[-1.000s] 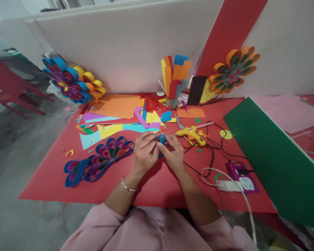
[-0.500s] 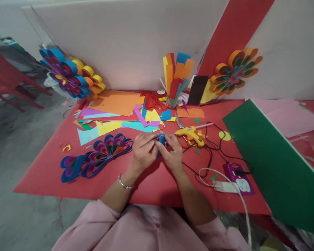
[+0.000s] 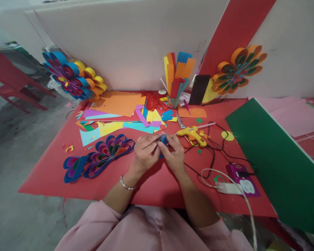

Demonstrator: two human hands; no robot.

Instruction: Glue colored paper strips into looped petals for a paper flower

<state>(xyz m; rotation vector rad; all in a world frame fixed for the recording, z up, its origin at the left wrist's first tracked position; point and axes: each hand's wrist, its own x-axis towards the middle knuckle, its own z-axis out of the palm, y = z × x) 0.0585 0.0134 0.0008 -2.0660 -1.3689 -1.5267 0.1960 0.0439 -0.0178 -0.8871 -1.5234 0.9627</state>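
Observation:
Both of my hands pinch a small blue paper piece [image 3: 163, 141] above the middle of the red table. My left hand [image 3: 146, 150] grips it from the left, and my right hand [image 3: 174, 152] holds its right side with the thumb along it. Most of the piece is hidden by my fingers. Left of my hands lies a flower part made of looped blue, purple and green paper strips [image 3: 110, 151], with a smaller looped piece [image 3: 74, 168] beside it. A yellow glue gun [image 3: 192, 135] rests just right of my right hand.
Coloured paper sheets [image 3: 117, 104] and scraps lie at the back, near a cup of paper strips [image 3: 174, 101] and a phone [image 3: 199, 90]. Finished paper flowers [image 3: 68, 75] stand at the wall. Cords run to a purple power box [image 3: 235, 170]; a green board [image 3: 274, 164] lies right.
The whole view has shifted slightly, so things appear a little further right. Both hands keep hold of the blue paper piece, which is turned slightly between the fingers.

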